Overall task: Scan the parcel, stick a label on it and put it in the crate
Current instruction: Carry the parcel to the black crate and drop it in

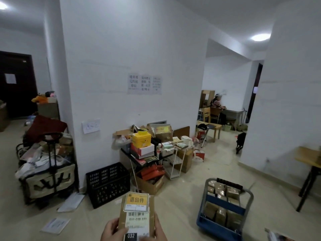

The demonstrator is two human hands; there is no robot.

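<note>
I hold a small brown cardboard parcel point(137, 214) upright at the bottom centre of the head view. A white shipping label with a barcode covers its front, and a yellow-and-white sticker point(136, 202) sits above it at the top. My left hand point(111, 231) grips its lower left edge and my right hand point(160, 229) its lower right edge. A black plastic crate point(107, 183) stands on the floor against the white wall, just beyond and left of the parcel; its inside looks dark.
A blue hand trolley point(224, 211) loaded with several brown parcels stands at the right. A folding wagon point(48, 176) full of clutter is at the left. Boxes pile on a small table point(149, 145) behind the crate. Papers point(55, 225) lie on the floor. A person sits far back right.
</note>
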